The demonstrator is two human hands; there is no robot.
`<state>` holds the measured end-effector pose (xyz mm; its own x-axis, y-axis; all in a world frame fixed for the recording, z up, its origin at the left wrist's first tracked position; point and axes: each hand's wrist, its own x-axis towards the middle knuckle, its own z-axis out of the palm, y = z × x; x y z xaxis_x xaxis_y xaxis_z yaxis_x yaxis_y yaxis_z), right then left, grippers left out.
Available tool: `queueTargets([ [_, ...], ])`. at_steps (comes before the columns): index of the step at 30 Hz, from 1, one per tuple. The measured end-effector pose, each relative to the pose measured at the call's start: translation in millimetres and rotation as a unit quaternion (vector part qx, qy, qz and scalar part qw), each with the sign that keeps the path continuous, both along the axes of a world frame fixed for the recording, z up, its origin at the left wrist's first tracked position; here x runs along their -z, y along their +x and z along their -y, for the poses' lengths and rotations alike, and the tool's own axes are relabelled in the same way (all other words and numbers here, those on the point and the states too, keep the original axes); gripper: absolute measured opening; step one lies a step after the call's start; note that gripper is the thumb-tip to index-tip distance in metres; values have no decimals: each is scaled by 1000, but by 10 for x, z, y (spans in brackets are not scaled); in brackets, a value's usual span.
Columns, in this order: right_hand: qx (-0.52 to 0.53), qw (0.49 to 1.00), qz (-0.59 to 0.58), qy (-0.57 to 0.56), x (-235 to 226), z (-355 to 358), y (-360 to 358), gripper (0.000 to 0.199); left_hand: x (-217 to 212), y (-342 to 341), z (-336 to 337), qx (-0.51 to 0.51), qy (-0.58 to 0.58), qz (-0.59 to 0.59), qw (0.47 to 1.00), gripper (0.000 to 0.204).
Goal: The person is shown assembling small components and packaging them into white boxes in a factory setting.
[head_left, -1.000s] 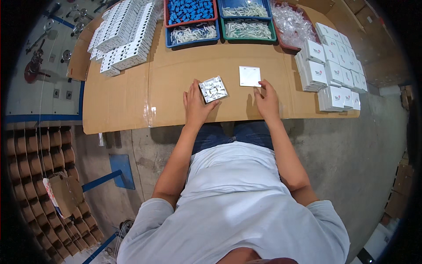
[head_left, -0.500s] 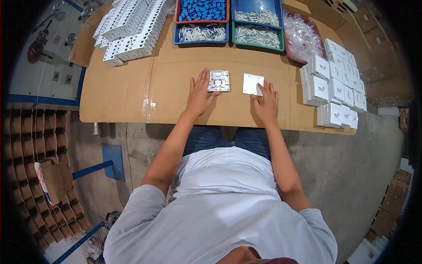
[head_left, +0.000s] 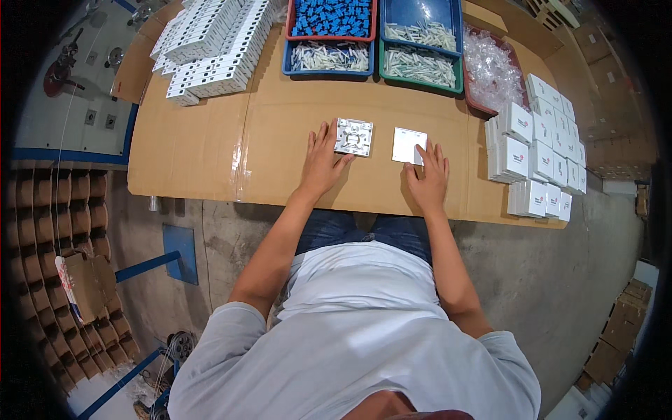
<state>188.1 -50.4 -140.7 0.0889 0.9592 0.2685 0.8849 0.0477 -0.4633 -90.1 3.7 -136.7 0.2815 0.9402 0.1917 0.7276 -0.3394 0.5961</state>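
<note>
My left hand (head_left: 321, 162) lies flat on the cardboard-covered table (head_left: 210, 154), fingers spread, its fingertips touching the left edge of a square white plastic base with ribs and holes (head_left: 353, 136). My right hand (head_left: 428, 176) rests flat too, its fingertips on the lower right corner of a plain white square cover plate (head_left: 409, 145). The two parts lie side by side, a little apart. Neither hand grips anything.
At the table's far edge stand blue and green bins (head_left: 329, 57) with blue and white small parts and a red tray of clear bags (head_left: 494, 70). White plates are stacked at far left (head_left: 210, 42); small white boxes (head_left: 539, 150) are piled at right. Cardboard dividers (head_left: 63, 273) lie on the floor, left.
The view has shifted, so the table and hands sit differently in frame. Both hands stay flat beside the two white parts; the parts have not visibly moved on the table.
</note>
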Motion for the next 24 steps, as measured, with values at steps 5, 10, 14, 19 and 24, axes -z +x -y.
queueTargets([
  [5, 4, 1000, 10, -11, -19, -10, 1, 51, -5, 28, -7, -9, 12, -1, 1000, 92],
  [10, 1, 1000, 12, -4, -64, -24, -19, 51, -52, 31, -15, -10, 11, -8, 1000, 93],
  [14, 4, 1000, 16, -18, -90, -28, -30, 53, -86, 59, -13, -18, 1, 22, 1000, 99],
  [19, 9, 1000, 3, 0, -34, -44, 1, 58, -105, 78, -31, -31, -12, 16, 999, 105],
  [24, 13, 1000, -1, -4, -40, -50, -15, 59, -94, 65, -28, -30, -10, -3, 1000, 106],
])
